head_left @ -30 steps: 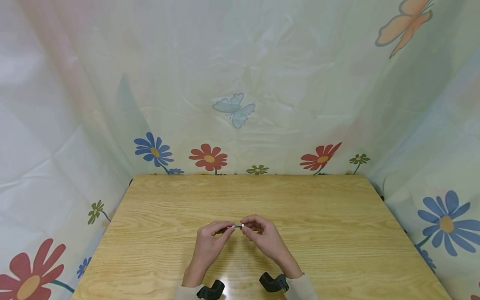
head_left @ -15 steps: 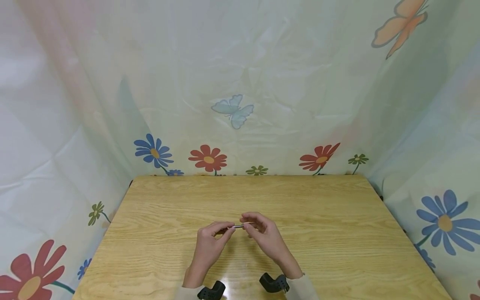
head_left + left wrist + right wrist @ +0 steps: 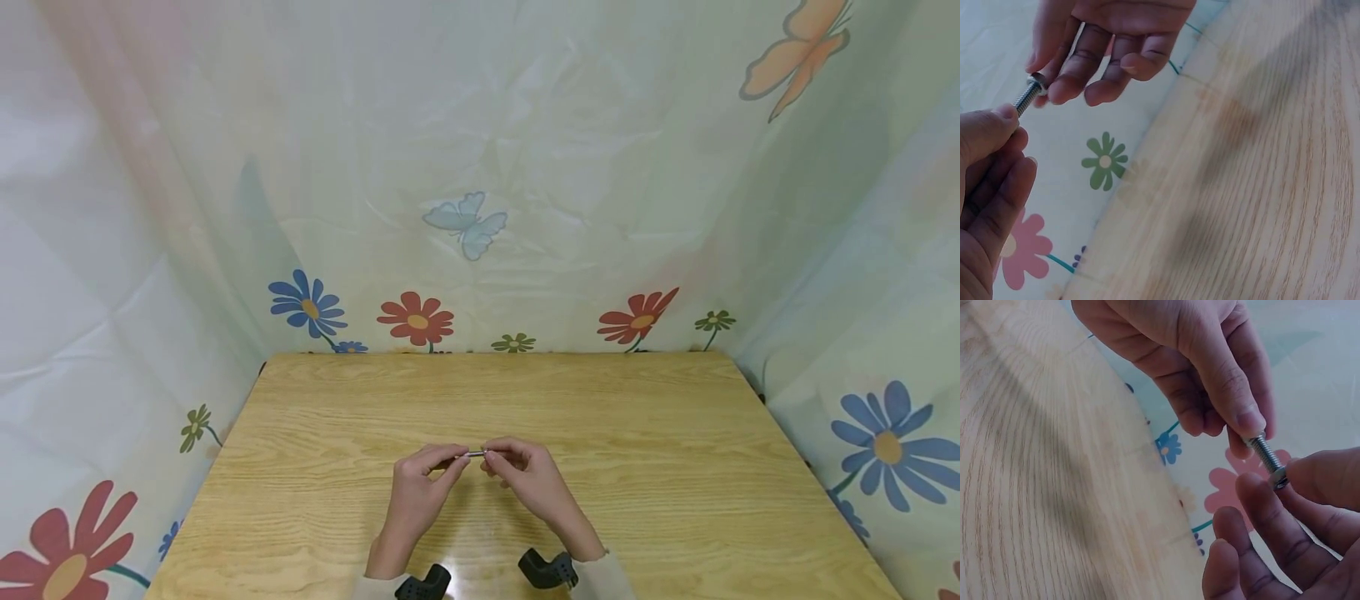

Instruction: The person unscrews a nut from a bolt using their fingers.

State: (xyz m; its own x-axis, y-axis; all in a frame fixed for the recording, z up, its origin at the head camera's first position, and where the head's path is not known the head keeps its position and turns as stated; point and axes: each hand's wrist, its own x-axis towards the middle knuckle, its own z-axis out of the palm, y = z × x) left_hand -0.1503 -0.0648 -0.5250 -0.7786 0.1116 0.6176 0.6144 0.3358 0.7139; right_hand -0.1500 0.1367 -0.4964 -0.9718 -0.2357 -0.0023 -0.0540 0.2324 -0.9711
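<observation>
A metal bolt (image 3: 1266,454) with a threaded shank spans the gap between both hands above the table. My left hand (image 3: 422,492) pinches one end of it between thumb and fingertips, hiding that end. At the other end sits a silver nut (image 3: 1279,478), also visible as a nut (image 3: 1036,83) in the left wrist view. My right hand (image 3: 531,479) holds the nut between thumb and index finger. The other fingers of the right hand (image 3: 1291,550) are spread loosely below.
The wooden table (image 3: 637,442) lies under both hands. A curtain (image 3: 570,183) printed with flowers and butterflies hangs behind it and along both sides. Black wrist cameras (image 3: 424,582) sit by the sleeves.
The right index finger lifted away half a second ago and has come back down against the nut. The left hand keeps its grip on the bolt, nearly still.
</observation>
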